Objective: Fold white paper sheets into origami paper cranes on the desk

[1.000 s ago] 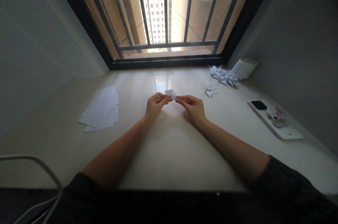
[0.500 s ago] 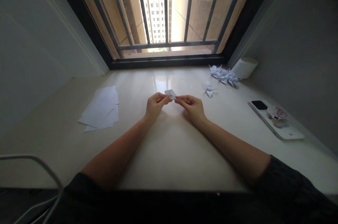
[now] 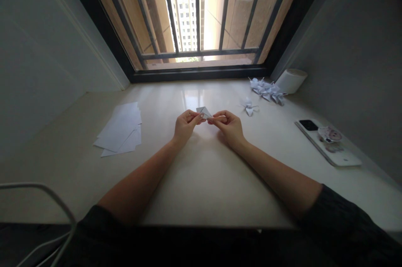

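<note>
A small folded piece of paper (image 3: 204,111) is pinched between my two hands, held a little above the pale sill. My left hand (image 3: 185,125) grips its left and lower side between thumb and fingers. At the lower right corner, the fingertips of my right hand (image 3: 228,127) are closed on the paper. Folded edges show as lines across its face; the lower part is hidden by my fingers. To the right of my hands sits one folded paper crane (image 3: 249,108), apart from them.
Loose sheets of white paper (image 3: 121,128) lie overlapped at the left. Several paper cranes (image 3: 266,90) are heaped at the back right beside a white roll (image 3: 292,80). A phone (image 3: 328,143) lies at the right. A barred window (image 3: 201,76) closes the back; a cable (image 3: 40,187) loops at the lower left.
My right hand's fingers have shifted slightly on the paper's lower right corner, and the index finger has risen a little. My left hand keeps its grip, almost still.
</note>
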A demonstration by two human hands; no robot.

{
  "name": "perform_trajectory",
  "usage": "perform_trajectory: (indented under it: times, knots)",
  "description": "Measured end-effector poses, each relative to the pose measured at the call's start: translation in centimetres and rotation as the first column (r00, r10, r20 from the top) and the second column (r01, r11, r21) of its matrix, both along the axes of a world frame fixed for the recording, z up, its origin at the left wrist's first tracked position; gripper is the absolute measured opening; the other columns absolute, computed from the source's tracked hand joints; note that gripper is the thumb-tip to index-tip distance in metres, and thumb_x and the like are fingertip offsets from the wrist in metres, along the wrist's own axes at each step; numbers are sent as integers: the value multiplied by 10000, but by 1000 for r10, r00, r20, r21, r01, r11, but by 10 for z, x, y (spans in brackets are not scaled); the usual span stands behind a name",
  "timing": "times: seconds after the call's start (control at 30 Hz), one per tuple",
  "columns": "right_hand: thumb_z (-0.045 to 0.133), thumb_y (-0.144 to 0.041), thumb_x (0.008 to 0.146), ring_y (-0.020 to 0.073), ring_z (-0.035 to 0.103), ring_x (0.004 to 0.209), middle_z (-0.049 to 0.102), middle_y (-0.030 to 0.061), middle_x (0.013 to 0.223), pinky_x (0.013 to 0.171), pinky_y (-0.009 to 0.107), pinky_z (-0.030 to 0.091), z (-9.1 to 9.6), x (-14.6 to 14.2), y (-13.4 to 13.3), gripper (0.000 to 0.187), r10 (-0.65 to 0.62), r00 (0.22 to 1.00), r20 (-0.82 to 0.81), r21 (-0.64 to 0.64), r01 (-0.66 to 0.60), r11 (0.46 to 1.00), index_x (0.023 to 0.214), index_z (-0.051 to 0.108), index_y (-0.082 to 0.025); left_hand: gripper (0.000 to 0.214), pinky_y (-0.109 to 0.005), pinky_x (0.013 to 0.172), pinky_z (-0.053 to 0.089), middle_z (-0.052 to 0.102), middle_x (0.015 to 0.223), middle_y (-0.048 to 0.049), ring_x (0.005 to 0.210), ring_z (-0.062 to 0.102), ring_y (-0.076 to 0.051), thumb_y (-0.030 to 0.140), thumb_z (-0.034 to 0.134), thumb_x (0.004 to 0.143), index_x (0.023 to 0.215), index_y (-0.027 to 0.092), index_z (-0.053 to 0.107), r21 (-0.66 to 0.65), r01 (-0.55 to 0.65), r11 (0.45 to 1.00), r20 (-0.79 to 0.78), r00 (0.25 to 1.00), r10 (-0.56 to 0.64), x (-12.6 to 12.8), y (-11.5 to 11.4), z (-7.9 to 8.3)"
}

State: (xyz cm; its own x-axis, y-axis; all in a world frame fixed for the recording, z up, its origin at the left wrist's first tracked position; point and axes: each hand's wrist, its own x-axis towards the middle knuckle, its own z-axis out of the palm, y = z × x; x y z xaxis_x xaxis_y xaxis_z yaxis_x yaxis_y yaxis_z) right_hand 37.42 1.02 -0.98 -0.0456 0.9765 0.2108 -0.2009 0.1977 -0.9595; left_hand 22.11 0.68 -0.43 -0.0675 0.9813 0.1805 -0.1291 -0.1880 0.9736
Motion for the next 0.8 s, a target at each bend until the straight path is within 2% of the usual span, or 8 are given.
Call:
perform_trajectory:
  times: [0.23, 0.4, 0.6, 0.7, 0.8]
  knots:
    - [775, -410, 589, 190, 670, 627, 673, -4, 594, 680, 339, 521, -4, 2, 2, 326, -22, 999, 27, 15, 21, 1000, 720, 556, -207, 362, -249, 613, 498, 704, 668, -23, 688, 693, -187, 352, 740, 655, 795, 184, 452, -24, 14, 1000, -7, 1000, -14, -1, 1, -1]
    - [757, -425, 612, 187, 663, 637, 672, -2, 619, 686, 342, 520, -7, 2, 4, 331, -31, 998, 52, 41, 29, 999, 752, 547, -211, 425, -242, 592, 500, 701, 660, -14, 663, 695, -190, 380, 746, 637, 736, 198, 376, -28, 20, 999, 18, 1000, -19, 0, 1, 0]
    - [688, -423, 699, 170, 647, 714, 680, 7, 737, 684, 318, 488, -5, 1, 2, 322, -48, 979, 197, 185, 11, 983, 905, 543, -223, 409, -235, 581, 502, 697, 664, -13, 660, 692, -184, 389, 741, 642, 724, 193, 392, -24, 11, 1000, 2, 1000, -11, 0, 2, -1]
    - [711, -415, 674, 168, 635, 761, 673, 6, 811, 690, 307, 474, -2, 1, -1, 408, -56, 965, 257, 244, -9, 970, 992, 523, -243, 390, -230, 582, 499, 693, 660, -8, 648, 685, -166, 390, 731, 653, 714, 189, 403, -21, 32, 999, -4, 999, -32, 0, 2, -1]
    - [718, -416, 665, 164, 619, 747, 657, -4, 788, 697, 306, 462, -1, 0, -4, 430, -108, 949, 298, 258, 29, 966, 1008, 519, -249, 370, -222, 578, 491, 668, 609, 12, 608, 666, -142, 382, 729, 655, 698, 184, 419, -16, 61, 998, -39, 997, -61, 1, 1, 0]
